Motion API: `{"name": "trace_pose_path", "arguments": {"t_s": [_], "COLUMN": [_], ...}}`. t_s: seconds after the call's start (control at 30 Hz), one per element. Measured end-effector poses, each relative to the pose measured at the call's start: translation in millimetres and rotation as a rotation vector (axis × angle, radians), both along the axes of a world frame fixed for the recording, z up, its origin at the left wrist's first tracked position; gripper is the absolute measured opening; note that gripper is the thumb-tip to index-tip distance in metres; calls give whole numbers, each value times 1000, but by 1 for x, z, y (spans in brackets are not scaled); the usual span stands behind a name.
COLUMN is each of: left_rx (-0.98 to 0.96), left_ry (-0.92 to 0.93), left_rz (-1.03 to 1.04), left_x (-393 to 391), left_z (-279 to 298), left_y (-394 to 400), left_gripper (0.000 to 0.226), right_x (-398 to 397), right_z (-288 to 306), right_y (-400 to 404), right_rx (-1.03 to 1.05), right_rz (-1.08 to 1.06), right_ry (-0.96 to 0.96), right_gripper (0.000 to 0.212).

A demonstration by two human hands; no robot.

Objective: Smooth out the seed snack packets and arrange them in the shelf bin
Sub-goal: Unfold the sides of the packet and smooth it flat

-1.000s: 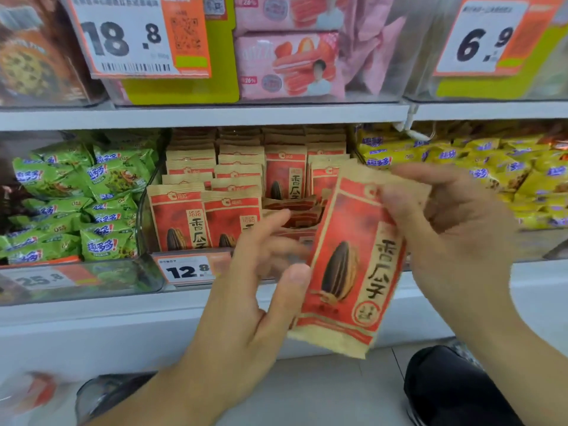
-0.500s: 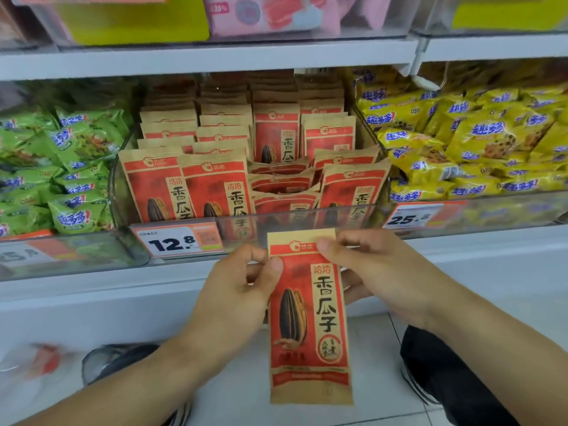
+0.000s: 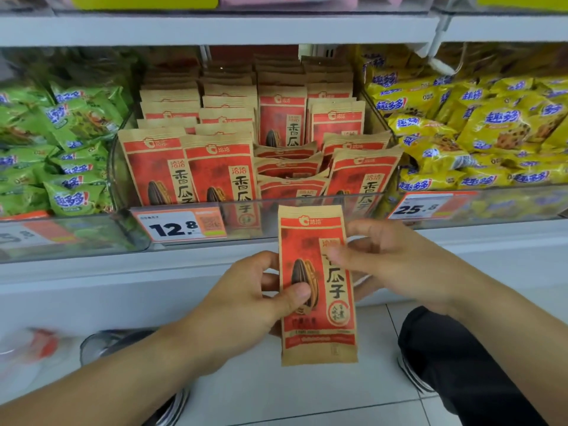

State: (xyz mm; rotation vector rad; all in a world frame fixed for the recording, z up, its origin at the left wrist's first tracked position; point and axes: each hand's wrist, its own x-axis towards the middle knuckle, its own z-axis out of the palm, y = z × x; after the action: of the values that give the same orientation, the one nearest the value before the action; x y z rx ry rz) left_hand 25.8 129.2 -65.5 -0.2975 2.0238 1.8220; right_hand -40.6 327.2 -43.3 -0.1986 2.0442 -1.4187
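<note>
I hold one red-and-tan sunflower seed packet (image 3: 316, 333) upright in front of the shelf, below the bin. My left hand (image 3: 246, 299) grips its left edge, thumb pressed on the seed picture. My right hand (image 3: 390, 262) pinches the right edge, thumb across the upper print. The clear shelf bin (image 3: 307, 207) behind holds several matching packets (image 3: 215, 170) standing in rows, with a few slumped flat in the middle front (image 3: 289, 167).
Green snack bags (image 3: 61, 155) fill the bin on the left and yellow bags (image 3: 479, 133) the bin on the right. Price tags 12.8 (image 3: 178, 227) and 25.8 (image 3: 418, 207) sit on the bin fronts. My dark-trousered knee (image 3: 455, 364) is at lower right.
The packet went from tilted and high at the bin to upright and lower. My thumbs slid down its face from the top edge toward the middle. The view dropped.
</note>
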Motion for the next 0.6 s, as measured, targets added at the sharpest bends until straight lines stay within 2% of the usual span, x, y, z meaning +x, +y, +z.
{"name": "trace_pose_path", "arguments": {"t_s": [0.1, 0.17, 0.3, 0.4, 0.53, 0.6], "left_rx": [38, 30, 59, 153, 219, 229], "left_ry": [-20, -28, -114, -269, -426, -466], "left_rz": [64, 69, 22, -12, -23, -28], "left_x": [-1, -1, 0, 1, 3, 4], "left_z": [-1, -1, -3, -6, -15, -18], "left_y": [-2, -3, -3, -2, 1, 2], "left_gripper": [21, 21, 23, 31, 32, 34], "right_x": [4, 6, 6, 4, 3, 4], "right_z": [-3, -6, -6, -6, -10, -11], "right_y": [4, 5, 5, 5, 6, 5], "right_rx": [48, 51, 73, 88, 113, 135], "right_rz": [181, 219, 233, 211, 161, 222], "right_ry": [-85, -97, -138, -254, -357, -356], "right_gripper": [47, 56, 52, 47, 68, 57]}}
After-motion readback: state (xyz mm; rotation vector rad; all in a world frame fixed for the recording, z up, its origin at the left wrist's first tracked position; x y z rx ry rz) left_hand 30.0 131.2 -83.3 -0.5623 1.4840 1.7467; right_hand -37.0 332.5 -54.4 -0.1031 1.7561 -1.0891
